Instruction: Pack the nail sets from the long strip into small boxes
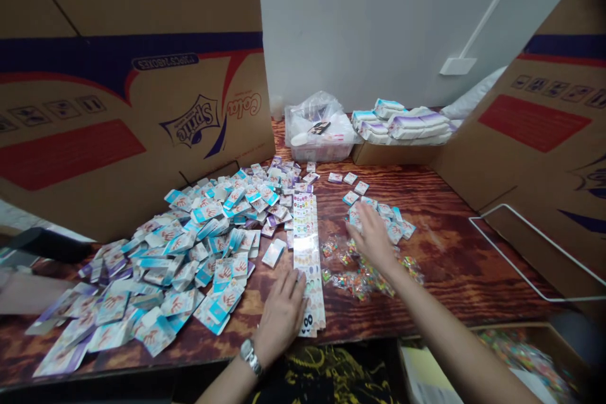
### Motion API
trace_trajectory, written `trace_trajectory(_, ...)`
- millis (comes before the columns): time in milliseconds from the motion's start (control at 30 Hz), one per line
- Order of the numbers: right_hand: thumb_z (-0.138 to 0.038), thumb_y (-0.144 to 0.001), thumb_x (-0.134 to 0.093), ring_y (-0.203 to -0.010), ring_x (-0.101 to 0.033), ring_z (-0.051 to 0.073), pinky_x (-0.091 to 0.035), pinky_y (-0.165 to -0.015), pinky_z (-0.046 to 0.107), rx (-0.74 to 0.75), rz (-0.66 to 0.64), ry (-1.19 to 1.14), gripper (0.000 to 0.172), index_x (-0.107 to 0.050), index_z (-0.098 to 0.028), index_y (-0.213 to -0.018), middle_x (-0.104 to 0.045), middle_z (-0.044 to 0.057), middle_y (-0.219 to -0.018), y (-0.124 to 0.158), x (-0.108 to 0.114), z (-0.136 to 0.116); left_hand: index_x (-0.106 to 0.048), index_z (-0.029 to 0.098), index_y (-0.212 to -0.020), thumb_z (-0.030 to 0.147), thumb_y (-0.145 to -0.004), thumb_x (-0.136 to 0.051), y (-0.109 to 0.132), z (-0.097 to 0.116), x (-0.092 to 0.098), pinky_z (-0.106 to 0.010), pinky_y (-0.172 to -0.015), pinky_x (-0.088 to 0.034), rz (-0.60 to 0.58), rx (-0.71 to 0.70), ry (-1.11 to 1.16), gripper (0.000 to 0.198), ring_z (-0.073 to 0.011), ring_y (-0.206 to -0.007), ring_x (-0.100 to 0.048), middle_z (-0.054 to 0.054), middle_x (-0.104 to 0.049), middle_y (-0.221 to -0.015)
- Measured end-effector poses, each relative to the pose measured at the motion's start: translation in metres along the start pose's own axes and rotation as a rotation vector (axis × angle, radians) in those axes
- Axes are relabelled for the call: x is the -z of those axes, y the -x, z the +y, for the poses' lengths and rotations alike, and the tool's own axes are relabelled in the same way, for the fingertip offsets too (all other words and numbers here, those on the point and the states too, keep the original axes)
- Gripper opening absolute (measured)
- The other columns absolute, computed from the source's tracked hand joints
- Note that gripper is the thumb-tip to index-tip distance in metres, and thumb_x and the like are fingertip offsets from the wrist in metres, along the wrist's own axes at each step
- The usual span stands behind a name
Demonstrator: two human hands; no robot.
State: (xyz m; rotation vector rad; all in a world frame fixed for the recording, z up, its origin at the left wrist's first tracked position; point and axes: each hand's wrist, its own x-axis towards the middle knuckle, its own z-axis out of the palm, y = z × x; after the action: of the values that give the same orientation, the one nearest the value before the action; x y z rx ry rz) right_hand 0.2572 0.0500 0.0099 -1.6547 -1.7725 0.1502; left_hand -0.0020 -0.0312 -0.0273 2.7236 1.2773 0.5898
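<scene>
My left hand [283, 312], with a watch on its wrist, lies flat with fingers stretched out on the lower end of a long sticker strip [307, 246] on the wooden table [449, 252]. My right hand [372, 233] reaches forward, fingers spread, over a small group of blue and white cards [386, 211], touching the nearest ones. Several small clear packets of coloured bits [360, 274] lie under that wrist. A big heap of the same little cards [189, 252] spreads out left of the strip.
Large cardboard panels stand at the left [127, 76] and right [534, 126]. At the back sit a clear plastic tub with a bag [319, 129] and a low box stacked with white packs [402, 129]. A white wire frame [525, 252] lies at the right.
</scene>
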Motion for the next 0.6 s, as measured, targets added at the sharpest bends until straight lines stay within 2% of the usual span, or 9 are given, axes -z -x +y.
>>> trace_trajectory(67,-0.039,-0.089,-0.047,-0.134,-0.030,0.030,-0.026,-0.107,0.052,0.232,-0.284,0.073,0.055,-0.037,-0.018,-0.139,-0.038,0.014,-0.143,-0.010,-0.022,-0.011,-0.047,0.015,-0.128,0.025,-0.089,-0.045,0.002,-0.002,-0.010,-0.049,-0.093,-0.046,-0.079,-0.016,-0.048,0.041,-0.0312,-0.121,-0.047,-0.016,-0.052,-0.130)
trace_trajectory(133,-0.042,-0.086,-0.052,-0.136,-0.024,0.031,-0.024,-0.107,0.054,0.371,-0.535,0.141,0.062,-0.034,-0.019,-0.141,-0.030,0.013,-0.147,-0.017,-0.046,-0.024,-0.047,0.017,-0.129,0.027,-0.089,-0.046,0.001,-0.002,-0.014,-0.052,-0.092,-0.045,-0.129,-0.028,-0.084,0.041,-0.0325,-0.120,-0.047,-0.015,-0.050,-0.133)
trace_trajectory(200,-0.045,-0.083,-0.056,-0.136,-0.023,0.034,-0.023,-0.106,0.056,0.417,-0.663,0.182,0.067,-0.034,-0.018,-0.141,-0.027,0.015,-0.148,-0.022,-0.064,-0.032,-0.046,0.017,-0.130,0.027,-0.089,-0.046,-0.001,-0.002,-0.014,-0.053,-0.094,-0.043,-0.147,-0.034,-0.097,0.042,-0.0328,-0.121,-0.046,-0.015,-0.049,-0.134)
trace_trajectory(333,-0.045,-0.086,-0.053,-0.133,-0.030,0.032,-0.023,-0.105,0.056,0.415,-0.690,0.180,0.060,-0.039,-0.018,-0.138,-0.036,0.016,-0.144,-0.021,-0.076,-0.030,-0.044,0.017,-0.131,0.026,-0.090,-0.046,-0.001,-0.005,-0.011,-0.052,-0.094,-0.042,-0.153,-0.026,-0.077,0.043,-0.0325,-0.122,-0.045,-0.016,-0.047,-0.136)
trace_trajectory(500,-0.036,-0.093,-0.044,-0.129,-0.038,0.029,-0.026,-0.104,0.055,0.395,-0.631,0.150,0.041,-0.049,-0.020,-0.130,-0.048,0.013,-0.136,-0.008,-0.072,-0.035,-0.045,0.017,-0.130,0.025,-0.089,-0.046,0.002,-0.007,-0.011,-0.053,-0.094,-0.042,-0.166,-0.016,0.005,0.042,-0.0334,-0.123,-0.044,-0.016,-0.046,-0.136)
trace_trajectory(600,-0.029,-0.093,-0.044,-0.121,-0.047,0.027,-0.033,-0.101,0.050,0.393,-0.603,0.124,0.033,-0.056,-0.022,-0.122,-0.056,0.011,-0.127,-0.005,-0.064,-0.045,-0.041,0.015,-0.133,0.024,-0.090,-0.044,-0.005,-0.012,0.000,-0.049,-0.100,-0.039,-0.113,0.023,0.149,0.044,-0.0288,-0.127,-0.041,-0.017,-0.044,-0.138)
